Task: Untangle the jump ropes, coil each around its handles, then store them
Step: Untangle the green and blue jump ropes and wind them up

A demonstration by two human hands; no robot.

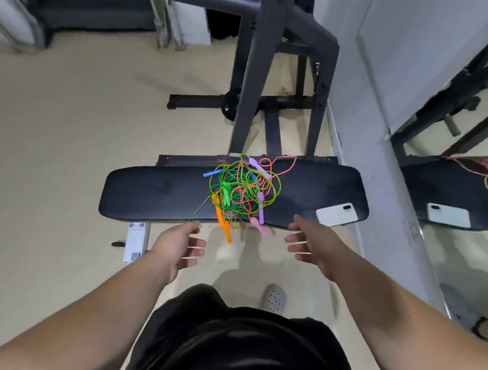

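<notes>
A tangled heap of jump ropes in green, yellow and pink cord lies on the black padded bench. Among the cords I see a blue handle, a green handle, purple handles and a pink handle. An orange handle hangs over the bench's near edge. My left hand hovers just below that edge, left of the orange handle, fingers straight and holding nothing. My right hand hovers at the right of the heap, fingers spread, also holding nothing.
A white phone lies on the right end of the bench. A dark metal gym frame stands behind the bench. A mirror on the right wall reflects the bench. My foot in a grey clog is on the beige floor.
</notes>
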